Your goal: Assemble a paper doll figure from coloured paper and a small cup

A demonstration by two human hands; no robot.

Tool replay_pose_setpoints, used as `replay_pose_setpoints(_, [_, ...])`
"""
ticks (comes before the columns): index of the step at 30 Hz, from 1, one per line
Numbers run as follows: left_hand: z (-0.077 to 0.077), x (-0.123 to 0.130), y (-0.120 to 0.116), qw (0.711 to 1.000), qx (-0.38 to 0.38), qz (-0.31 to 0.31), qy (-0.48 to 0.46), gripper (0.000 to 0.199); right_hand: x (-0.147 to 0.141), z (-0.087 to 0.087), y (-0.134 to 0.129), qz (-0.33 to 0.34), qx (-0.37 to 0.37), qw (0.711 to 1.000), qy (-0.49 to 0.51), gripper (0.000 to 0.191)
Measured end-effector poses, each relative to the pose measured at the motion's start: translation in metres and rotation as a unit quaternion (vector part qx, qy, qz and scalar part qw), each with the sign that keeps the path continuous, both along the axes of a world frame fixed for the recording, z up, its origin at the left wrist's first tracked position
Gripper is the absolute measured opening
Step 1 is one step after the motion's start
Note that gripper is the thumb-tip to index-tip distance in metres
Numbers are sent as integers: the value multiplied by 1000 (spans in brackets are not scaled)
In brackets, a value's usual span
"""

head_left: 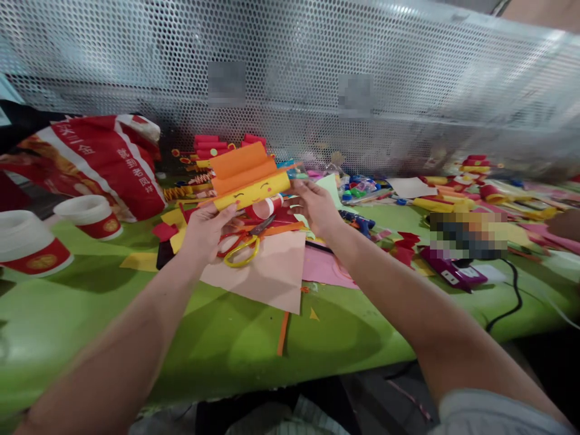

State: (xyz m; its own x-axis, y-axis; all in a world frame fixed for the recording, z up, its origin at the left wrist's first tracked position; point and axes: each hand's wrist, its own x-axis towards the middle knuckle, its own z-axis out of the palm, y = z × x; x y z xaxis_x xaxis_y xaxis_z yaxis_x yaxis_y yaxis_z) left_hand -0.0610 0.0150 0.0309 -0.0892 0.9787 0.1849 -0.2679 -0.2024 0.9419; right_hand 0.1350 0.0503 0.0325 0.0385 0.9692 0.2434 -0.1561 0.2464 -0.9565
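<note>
A paper figure [252, 188] is held up above the middle of the green table. It has a yellow tube with a drawn smiling face, and orange paper rolls behind it. My left hand [206, 228] grips the tube's left end, its fingers closed on it. At the right end, my right hand [317, 205] pinches the tube between thumb and fingers. Below the figure, scissors with yellow handles [243, 251] rest on a sheet of pale pink-beige paper [267, 272]. A red and white paper cup piece [266, 208] shows just behind the scissors.
Paper cups [93, 216] and a red snack bag [113, 160] stand at the left. An orange strip [283, 333] lies near the front. A blue glue gun [357, 222], a purple box [453, 269] with a black cable and paper scraps lie to the right. Perforated metal [290, 78] rises behind.
</note>
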Motion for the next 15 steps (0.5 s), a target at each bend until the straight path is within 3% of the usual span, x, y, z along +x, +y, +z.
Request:
replay_pose_setpoints(1, [1, -1, 1, 1000, 4, 14, -7, 20, -1, -2, 6, -33, -25, 999, -12, 27])
replay_pose_setpoints(3, [2, -4, 4, 998, 14, 48, -28, 18, -3, -11, 22, -109, -122, 977, -138, 29])
replay_pose_setpoints(5, [1, -6, 6, 997, 16, 67, -45, 17, -7, -21, 40, -108, -157, 962, -196, 28])
replay_pose_setpoints(11, [-6, -9, 11, 997, 2, 46, -61, 21, -27, -38, 91, -123, -179, 914, -342, 30])
replay_pose_setpoints(15, [-10, -6, 12, 998, 0, 33, -59, 25, -38, -39, 112, -92, -151, 909, -378, 40])
